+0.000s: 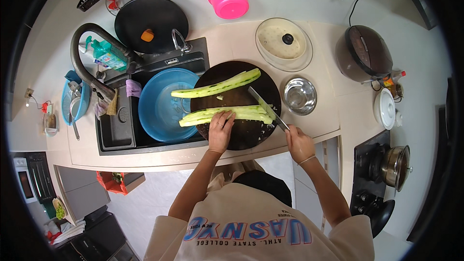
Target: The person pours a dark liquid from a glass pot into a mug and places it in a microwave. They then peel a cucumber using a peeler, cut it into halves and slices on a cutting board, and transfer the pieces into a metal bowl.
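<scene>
On a round dark cutting board lie long strips of pale green peeled vegetable, perhaps a gourd or cucumber. My left hand presses down on the nearer strips, fingers bent over them. In my right hand is the handle of a kitchen knife, whose blade slants across the right end of those strips. A farther piece lies apart, its left end reaching past the board over a blue basin. Small bits of vegetable cling to the board near the blade.
The basin stands in a black sink under a curved faucet. Right of the board are a steel bowl and a lidded cream dish. A rice cooker and a stovetop are farther right.
</scene>
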`<state>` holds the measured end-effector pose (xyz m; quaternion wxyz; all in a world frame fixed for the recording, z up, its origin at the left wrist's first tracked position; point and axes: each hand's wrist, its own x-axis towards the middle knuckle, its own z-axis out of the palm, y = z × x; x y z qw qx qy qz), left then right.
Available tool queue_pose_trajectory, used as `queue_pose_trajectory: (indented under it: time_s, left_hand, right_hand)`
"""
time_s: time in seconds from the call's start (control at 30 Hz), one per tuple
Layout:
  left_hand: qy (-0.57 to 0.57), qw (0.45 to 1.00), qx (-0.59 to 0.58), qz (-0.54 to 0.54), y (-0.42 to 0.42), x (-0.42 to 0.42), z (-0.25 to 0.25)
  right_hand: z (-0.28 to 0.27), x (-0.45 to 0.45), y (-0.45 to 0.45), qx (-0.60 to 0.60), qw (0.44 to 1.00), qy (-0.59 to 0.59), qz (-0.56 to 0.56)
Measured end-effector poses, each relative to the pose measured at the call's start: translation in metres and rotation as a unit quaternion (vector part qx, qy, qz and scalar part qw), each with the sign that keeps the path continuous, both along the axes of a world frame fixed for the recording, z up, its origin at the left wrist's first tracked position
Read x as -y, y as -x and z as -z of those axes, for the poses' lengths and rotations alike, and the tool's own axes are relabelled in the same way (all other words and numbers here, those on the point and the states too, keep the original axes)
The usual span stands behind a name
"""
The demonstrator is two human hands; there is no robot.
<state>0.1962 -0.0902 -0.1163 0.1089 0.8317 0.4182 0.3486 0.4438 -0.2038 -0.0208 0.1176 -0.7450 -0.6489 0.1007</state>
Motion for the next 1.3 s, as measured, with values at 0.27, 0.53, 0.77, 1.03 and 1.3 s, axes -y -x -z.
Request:
queue_pose_trajectory:
  time_s: [0.27,0.53,0.77,1.03,1.3]
  left_hand:
    - [-0.006,1.000,-0.002,0.004,0.002,0.000,0.002]
    - [-0.016,1.000,-0.016,-0.001,0.000,-0.001,-0.001]
    - [-0.027,0.999,-0.027,-0.029,0.000,0.000,0.002]
    - [-0.014,0.999,-0.034,-0.037,0.003,0.002,0.000]
    - [-0.006,0.999,-0.036,-0.029,0.004,0.003,0.000]
  right_hand:
    - [0.007,-0.013,-0.004,0.030,0.997,0.059,-0.039]
    - [0.027,-0.030,0.007,0.022,0.998,0.057,-0.023]
    - [0.016,-0.022,0.006,-0.003,0.999,-0.028,-0.020]
    - [0.005,-0.019,0.011,0.030,0.998,0.033,-0.041]
    - [0.026,-0.031,0.023,0.042,0.997,0.043,-0.044]
